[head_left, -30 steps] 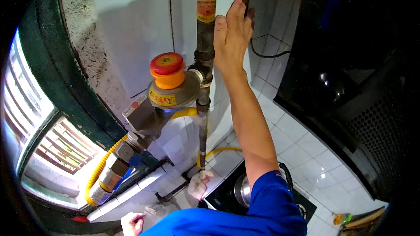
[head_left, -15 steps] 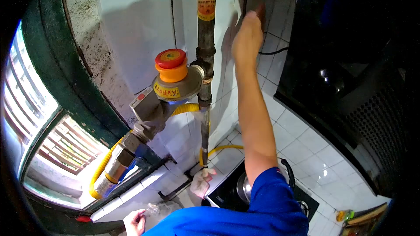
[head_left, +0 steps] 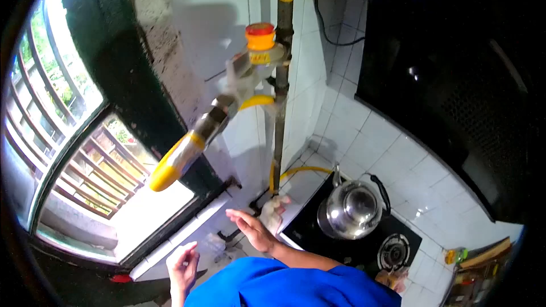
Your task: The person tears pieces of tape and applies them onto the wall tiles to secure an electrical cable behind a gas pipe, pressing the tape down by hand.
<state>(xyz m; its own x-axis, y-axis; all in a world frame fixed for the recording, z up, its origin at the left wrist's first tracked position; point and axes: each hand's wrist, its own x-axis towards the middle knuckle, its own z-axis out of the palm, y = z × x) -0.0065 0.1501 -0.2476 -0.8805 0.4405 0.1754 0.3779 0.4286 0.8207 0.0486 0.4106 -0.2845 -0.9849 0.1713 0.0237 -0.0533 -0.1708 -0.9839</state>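
Note:
My right hand (head_left: 253, 230) reaches leftward across my front with its fingers stretched out, holding nothing visible. Close to it, a pale crumpled cloth (head_left: 274, 213) lies beside the cooktop. At the lower left, my left hand (head_left: 183, 266) is raised with its fingers curled toward the thumb; whatever is in them, if anything, cannot be made out. Some clear plastic (head_left: 211, 245) lies between the two hands. Above them, a gas valve (head_left: 264, 51) with an orange and red cap sits on a dark upright pipe (head_left: 280, 125), and a yellow hose (head_left: 170, 165) hangs from its fitting.
A steel kettle (head_left: 350, 210) stands on the black cooktop (head_left: 318, 241), near a bare burner (head_left: 393, 251). A dark range hood (head_left: 432, 102) overhangs the right side. The barred window (head_left: 85, 176) is at left. A black cable (head_left: 319, 17) hangs on the tiled wall.
My right hand has come down from the wall beside the pipe to low in front of me. The view has shifted, and the kettle now shows fully. My left hand stays low at left.

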